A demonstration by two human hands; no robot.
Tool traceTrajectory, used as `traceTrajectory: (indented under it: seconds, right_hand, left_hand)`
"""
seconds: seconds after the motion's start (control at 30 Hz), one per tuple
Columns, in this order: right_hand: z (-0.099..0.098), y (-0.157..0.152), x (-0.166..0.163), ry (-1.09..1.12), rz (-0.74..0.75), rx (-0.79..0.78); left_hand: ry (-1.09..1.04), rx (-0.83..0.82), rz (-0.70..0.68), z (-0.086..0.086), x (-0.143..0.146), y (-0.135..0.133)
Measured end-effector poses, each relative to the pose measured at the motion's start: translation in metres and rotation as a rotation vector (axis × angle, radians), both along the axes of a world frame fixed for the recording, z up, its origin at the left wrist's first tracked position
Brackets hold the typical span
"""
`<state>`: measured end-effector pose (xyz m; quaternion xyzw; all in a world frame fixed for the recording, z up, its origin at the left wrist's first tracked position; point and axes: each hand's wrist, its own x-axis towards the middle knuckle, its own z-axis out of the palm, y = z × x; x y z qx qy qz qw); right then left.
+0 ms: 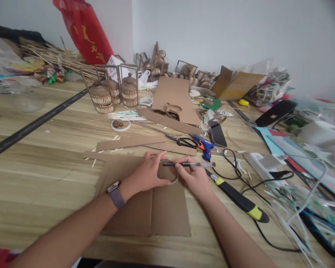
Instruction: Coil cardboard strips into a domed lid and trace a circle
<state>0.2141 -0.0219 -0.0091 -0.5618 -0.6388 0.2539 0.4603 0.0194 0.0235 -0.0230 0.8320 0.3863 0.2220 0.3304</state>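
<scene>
A flat sheet of brown cardboard lies on the wooden table in front of me. On it sits a round ring, like a tape roll. My left hand curls around the ring's left side and presses it down; a watch is on that wrist. My right hand pinches a pen, which lies almost level with its tip at the ring's top edge.
A black-and-yellow utility knife lies right of my right hand. Behind are black scissors, a blue glue gun, a phone, cardboard strips and woven cardboard lanterns. Cables and paper scraps crowd the right side.
</scene>
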Motion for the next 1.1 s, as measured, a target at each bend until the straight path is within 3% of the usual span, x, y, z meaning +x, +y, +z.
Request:
traceTrajectory:
  seconds: [0.6, 0.93, 1.1]
  right_hand:
    - [-0.001, 0.007, -0.010, 0.008, 0.079, -0.026]
    - [-0.001, 0.009, 0.007, -0.148, -0.060, 0.098]
    - [0.003, 0.002, 0.003, -0.143, -0.025, 0.123]
  left_hand:
    - [0.000, 0.009, 0.012, 0.000, 0.001, 0.001]
    - [0.000, -0.011, -0.010, 0.002, -0.001, 0.001]
    - [0.008, -0.016, -0.009, 0.002, 0.000, 0.002]
